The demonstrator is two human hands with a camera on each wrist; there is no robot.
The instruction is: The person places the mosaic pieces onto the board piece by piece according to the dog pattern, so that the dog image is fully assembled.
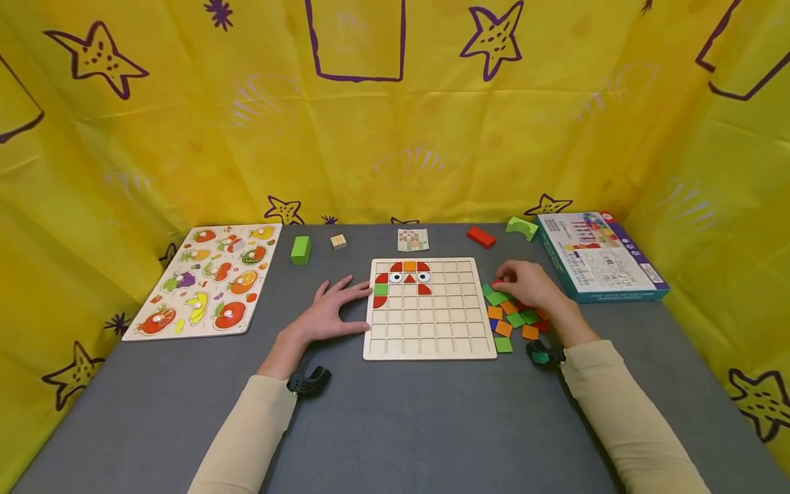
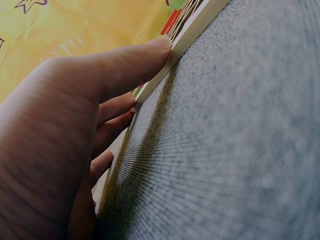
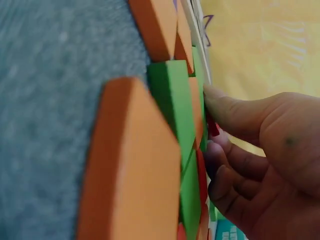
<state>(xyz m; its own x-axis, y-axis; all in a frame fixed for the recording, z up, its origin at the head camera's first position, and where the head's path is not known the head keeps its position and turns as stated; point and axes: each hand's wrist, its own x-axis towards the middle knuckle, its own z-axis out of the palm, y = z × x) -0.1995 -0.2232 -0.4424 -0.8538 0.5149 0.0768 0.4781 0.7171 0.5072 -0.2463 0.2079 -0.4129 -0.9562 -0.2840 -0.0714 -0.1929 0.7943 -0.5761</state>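
A square wooden grid board (image 1: 432, 329) lies mid-table, with red, orange, green and eye-printed tiles set in its upper left cells. My left hand (image 1: 331, 312) rests at the board's left side, fingers spread and thumb touching the edge; the left wrist view shows the thumb (image 2: 132, 62) against that edge. To the right of the board is a loose pile of green, orange, red and blue tiles (image 1: 515, 319). Over its far end, my right hand (image 1: 527, 283) pinches a small red tile (image 3: 213, 127) between thumb and fingers. Part of that tile is hidden by the fingertips.
A small pattern card (image 1: 413, 239) lies behind the board. Nearby are a green block (image 1: 301, 250), a small wooden cube (image 1: 338, 241), a red block (image 1: 481, 237) and a green arch (image 1: 522, 228). A fruit puzzle (image 1: 210, 281) lies left, a flat box (image 1: 601, 257) right.
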